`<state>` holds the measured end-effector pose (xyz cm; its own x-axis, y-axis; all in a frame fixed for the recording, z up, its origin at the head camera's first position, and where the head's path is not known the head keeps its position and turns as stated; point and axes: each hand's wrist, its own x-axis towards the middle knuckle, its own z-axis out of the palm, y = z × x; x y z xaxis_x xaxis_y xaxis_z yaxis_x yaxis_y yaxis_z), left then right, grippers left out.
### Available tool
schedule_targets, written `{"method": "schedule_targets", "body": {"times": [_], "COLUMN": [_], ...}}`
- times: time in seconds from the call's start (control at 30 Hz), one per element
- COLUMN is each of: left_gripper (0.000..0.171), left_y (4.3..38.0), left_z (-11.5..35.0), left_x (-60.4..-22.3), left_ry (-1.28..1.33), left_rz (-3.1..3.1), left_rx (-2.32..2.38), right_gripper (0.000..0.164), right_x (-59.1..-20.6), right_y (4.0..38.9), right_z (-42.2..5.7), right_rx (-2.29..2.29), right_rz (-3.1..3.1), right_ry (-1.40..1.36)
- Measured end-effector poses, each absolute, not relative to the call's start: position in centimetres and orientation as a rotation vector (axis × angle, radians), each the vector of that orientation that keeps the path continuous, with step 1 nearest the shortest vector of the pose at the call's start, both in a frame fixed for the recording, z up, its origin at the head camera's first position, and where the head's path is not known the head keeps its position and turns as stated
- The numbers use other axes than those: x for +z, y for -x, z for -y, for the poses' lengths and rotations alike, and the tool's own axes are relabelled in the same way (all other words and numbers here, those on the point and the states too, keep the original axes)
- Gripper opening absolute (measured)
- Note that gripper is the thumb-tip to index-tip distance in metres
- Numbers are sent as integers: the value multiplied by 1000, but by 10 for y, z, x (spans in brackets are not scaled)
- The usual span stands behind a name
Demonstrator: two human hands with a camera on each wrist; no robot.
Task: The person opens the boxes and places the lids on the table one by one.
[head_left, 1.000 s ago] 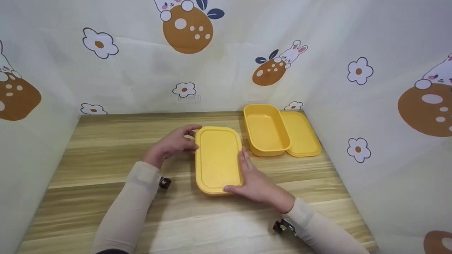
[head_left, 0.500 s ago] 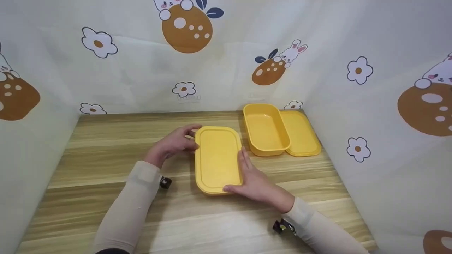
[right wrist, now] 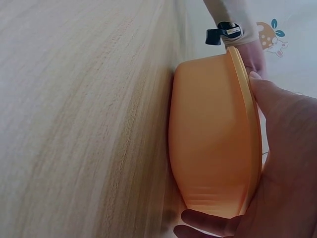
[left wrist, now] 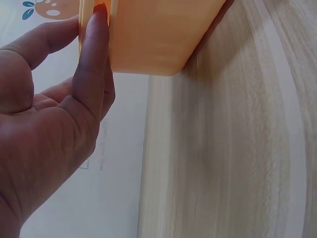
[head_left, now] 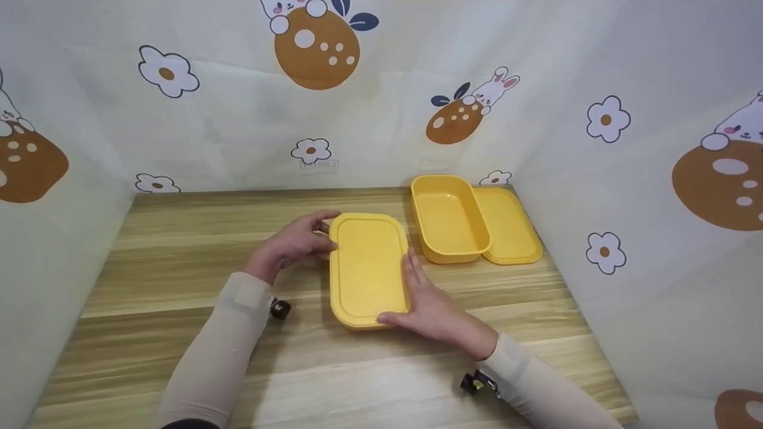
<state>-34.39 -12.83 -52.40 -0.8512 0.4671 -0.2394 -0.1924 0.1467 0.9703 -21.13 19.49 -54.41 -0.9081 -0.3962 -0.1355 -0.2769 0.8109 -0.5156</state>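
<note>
A yellow rectangular food container (right wrist: 213, 134) stands on the table with its yellow lid (head_left: 369, 268) on top. At its left side my left hand (head_left: 298, 239) has bent fingers at the lid's edge. In the left wrist view, one fingertip (left wrist: 100, 15) tucks under the lid's rim while another finger touches the rim from outside, so the hand pinches it. My right hand (head_left: 435, 313) grips the near right corner. Its thumb (head_left: 393, 319) lies on the lid, and its fingers run along the container's right wall. Whatever is inside is hidden.
A second yellow container (head_left: 450, 223), uncovered with nothing visible inside, stands at the back right. Its left edge is close to the covered one. Another yellow lid (head_left: 512, 229) lies beside it, partly behind it. Patterned cloth walls (head_left: 238, 131) border the wooden table (head_left: 197, 238).
</note>
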Motion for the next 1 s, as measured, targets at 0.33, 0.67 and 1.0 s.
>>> {"method": "schedule_targets", "body": {"times": [0.33,0.67,1.0], "left_gripper": [86,86,87], "left_y": [344,344,345], "left_z": [127,126,128], "left_x": [-528,-529,-529], "left_ry": [-297,-301,-297], "left_rz": [-1896,-1867,-1833], "left_rx": [1801,1831,1883], "right_gripper": [141,140,142], "right_x": [-547,-546,-545], "right_y": [212,213,214], "right_z": [-196,-197,-199], "right_rx": [-773,-806,-811], "right_rz": [-2758,-2758,-2756], "right_ry": [507,527,537]}}
